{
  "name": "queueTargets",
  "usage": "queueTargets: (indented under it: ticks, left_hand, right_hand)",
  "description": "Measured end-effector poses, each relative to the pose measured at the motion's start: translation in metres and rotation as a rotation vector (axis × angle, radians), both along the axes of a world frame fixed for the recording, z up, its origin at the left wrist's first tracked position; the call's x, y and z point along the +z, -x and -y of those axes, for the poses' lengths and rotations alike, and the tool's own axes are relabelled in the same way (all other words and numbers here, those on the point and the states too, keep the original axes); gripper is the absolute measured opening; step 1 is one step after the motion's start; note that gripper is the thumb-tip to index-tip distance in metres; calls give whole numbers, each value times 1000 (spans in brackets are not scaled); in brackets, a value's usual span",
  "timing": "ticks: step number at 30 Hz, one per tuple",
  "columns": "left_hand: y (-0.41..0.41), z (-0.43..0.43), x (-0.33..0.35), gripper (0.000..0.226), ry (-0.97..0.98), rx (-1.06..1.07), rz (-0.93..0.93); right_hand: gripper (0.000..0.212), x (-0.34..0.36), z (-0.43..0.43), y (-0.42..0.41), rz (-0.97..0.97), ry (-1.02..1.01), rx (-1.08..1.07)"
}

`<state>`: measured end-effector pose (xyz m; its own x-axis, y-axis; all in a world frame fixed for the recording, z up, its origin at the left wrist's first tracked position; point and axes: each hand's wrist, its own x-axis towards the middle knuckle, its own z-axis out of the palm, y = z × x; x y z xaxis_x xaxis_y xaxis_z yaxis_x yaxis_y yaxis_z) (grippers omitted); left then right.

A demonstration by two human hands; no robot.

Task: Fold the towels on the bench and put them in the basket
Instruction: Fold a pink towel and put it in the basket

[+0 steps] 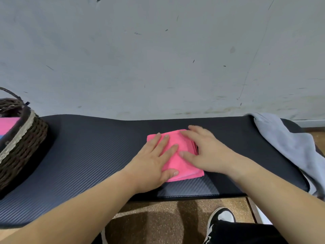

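Observation:
A pink towel (175, 161), folded into a small rectangle, lies flat on the black padded bench (88, 155) near its middle. My left hand (154, 161) rests palm down on the towel's left half, fingers spread. My right hand (204, 152) lies flat on its right half, fingers pointing left. Neither hand grips the cloth. A dark wicker basket (22, 145) stands at the bench's left end with a folded pink towel (8, 124) inside. A grey towel (288, 145) lies unfolded over the bench's right end.
A scuffed white wall (158, 59) rises directly behind the bench. Below the front edge is a brown speckled floor (158, 219), with my black-and-white shoe (221, 219) at the lower right.

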<state>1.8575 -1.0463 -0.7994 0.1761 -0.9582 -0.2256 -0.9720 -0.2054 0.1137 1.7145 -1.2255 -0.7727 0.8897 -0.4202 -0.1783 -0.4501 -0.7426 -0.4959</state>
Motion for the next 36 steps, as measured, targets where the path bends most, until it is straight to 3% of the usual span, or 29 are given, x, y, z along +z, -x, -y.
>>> queueTargets:
  ticks: [4, 7, 10, 12, 17, 21, 27, 31, 36]
  left_hand:
    - [-5, -6, 6, 83, 174, 71, -136]
    - [-11, -8, 19, 60, 332, 340, -61]
    - [-10, -7, 27, 52, 171, 608, -106]
    - [-8, -2, 27, 50, 88, 651, -169]
    - [-10, 6, 34, 33, 145, 716, -343]
    - [-13, 2, 50, 20, 275, 659, -306]
    - [1, 6, 72, 42, 280, 492, -127]
    - [23, 18, 75, 42, 290, 402, -213]
    - [31, 23, 62, 32, 222, 293, -370]
  right_hand:
    - [84, -10, 2, 3, -179, 14, 58]
    - [91, -2, 2, 3, -184, -3, 64]
    - [104, 8, -2, 5, -249, -11, 91]
    - [109, 14, -7, 6, -292, 30, 112]
    - [116, 13, -15, 10, -331, 71, 109]
    - [116, 7, -15, 9, -266, 36, 75]
    - [109, 3, -16, 5, -214, 31, 78]
    - [108, -2, -18, 5, -209, 51, 72]
    - [73, 1, -10, 9, -145, -1, 65]
